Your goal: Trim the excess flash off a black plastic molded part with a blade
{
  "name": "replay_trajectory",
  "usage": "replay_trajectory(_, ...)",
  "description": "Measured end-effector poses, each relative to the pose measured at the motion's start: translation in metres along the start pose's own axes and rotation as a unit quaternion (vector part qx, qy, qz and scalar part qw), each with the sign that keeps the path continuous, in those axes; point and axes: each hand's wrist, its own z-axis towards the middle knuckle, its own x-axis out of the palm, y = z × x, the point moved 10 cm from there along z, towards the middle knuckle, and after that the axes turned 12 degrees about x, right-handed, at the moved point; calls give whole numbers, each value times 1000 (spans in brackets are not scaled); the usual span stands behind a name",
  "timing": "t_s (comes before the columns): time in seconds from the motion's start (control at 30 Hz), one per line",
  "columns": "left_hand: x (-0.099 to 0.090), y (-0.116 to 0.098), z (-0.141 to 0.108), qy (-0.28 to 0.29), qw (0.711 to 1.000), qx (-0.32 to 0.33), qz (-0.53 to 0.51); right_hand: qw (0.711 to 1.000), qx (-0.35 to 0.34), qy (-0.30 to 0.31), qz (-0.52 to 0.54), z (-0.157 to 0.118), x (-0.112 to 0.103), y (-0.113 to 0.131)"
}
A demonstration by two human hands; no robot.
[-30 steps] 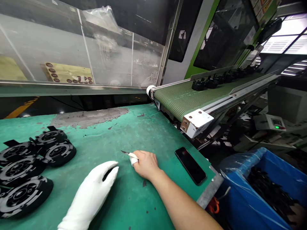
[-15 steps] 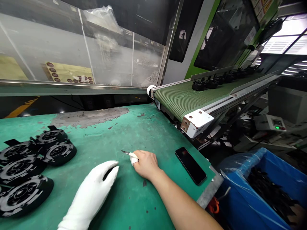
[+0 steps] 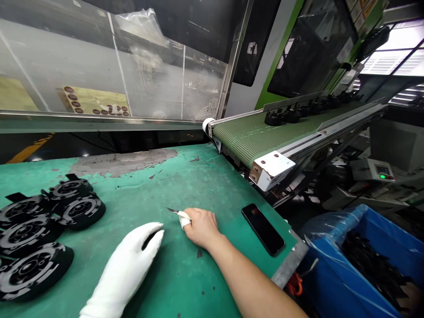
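My left hand, in a white glove, rests over the green tabletop. Its thumb and fingers are apart, with a dark gap between them and nothing held. To its right my bare right hand is closed on a small knife, whose thin blade points left. White wrapping covers a finger of that hand. Several round black parts with grey faces are grouped at the left, away from both hands. A black phone lies right of my right forearm.
A green conveyor belt carrying several black parts meets the table's far right side, with a white end block. A blue bin of dark pieces stands at the lower right, near orange handles.
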Motion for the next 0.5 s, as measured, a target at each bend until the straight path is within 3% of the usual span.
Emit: replay_trajectory(0.5,3,1,0,8,1000,-9,-7,1000,-6,-3,-6,1,2,0)
